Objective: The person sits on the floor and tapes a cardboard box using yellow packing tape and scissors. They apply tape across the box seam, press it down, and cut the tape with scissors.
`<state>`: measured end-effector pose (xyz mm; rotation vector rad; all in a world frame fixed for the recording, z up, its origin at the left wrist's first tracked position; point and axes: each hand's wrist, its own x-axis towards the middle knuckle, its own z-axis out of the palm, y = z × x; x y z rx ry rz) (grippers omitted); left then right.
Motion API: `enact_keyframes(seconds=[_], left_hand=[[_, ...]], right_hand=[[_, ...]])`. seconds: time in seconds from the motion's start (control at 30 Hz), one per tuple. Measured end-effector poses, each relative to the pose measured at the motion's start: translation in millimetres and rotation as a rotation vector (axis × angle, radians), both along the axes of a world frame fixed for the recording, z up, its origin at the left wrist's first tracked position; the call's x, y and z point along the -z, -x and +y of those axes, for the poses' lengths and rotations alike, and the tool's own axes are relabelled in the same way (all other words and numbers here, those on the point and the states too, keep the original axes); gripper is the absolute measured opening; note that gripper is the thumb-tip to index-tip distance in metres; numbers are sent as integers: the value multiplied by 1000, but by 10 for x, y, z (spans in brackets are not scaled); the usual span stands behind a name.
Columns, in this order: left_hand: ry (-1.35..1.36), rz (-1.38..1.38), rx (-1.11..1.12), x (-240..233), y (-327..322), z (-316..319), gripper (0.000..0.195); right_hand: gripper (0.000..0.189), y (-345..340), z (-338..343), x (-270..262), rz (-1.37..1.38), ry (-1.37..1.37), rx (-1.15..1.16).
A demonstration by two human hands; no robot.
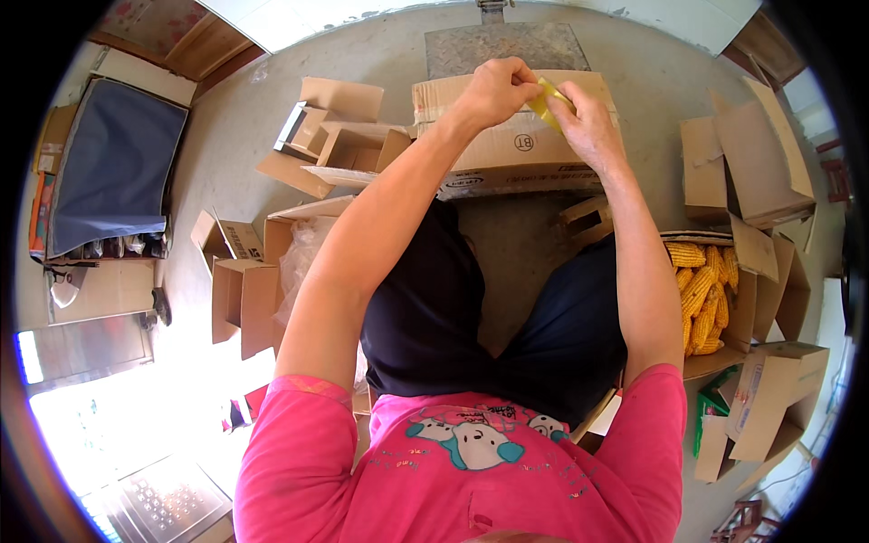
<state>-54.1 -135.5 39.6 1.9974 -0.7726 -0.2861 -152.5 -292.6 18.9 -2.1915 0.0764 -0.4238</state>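
Over a closed cardboard box (468, 153) in front of my knees, my two hands hold a glossy yellow piece that looks like packing tape (545, 108). The fingertips of my left hand (499, 91) pinch its upper left end. My right hand (589, 125) grips its other side between thumb and fingers. How much of it lies inside the right hand is hidden. Printed marks show on the box, and its far part is partly covered by my hands.
A cardboard box filled with yellow corn cobs (703, 295) stands by my right leg. Open boxes lie at the left (360, 149) and right (760, 156). Clear plastic film (305, 251) sticks out of a box by my left leg. Beyond the closed box is a metal plate (506, 47).
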Motion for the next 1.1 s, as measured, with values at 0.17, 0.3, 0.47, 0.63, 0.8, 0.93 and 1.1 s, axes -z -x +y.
enact_keyframes(seconds=[0.17,0.3,0.47,0.63,0.8,0.93,1.1], left_hand=[[-31,-85,-63,92,-24,-24,22],[-117,-426,-109,106,64,-94,18],[-229,-627,-108,55,167,-128,12],[-131,-644,-85,112,141,-144,12],[45,-397,43,133,-10,-86,15],[-1,-235,121,43,-18,-31,20],[10,-65,205,49,-85,18,26]], right_hand=[[28,-24,26,14,-5,9,-11],[29,-22,50,23,-5,32,8],[30,-18,51,22,3,40,6],[29,-54,-27,77,-13,4,-3],[27,-36,-54,71,-43,-56,-50],[25,-36,-71,97,-25,-51,-77],[24,-10,-30,42,-20,9,-102]])
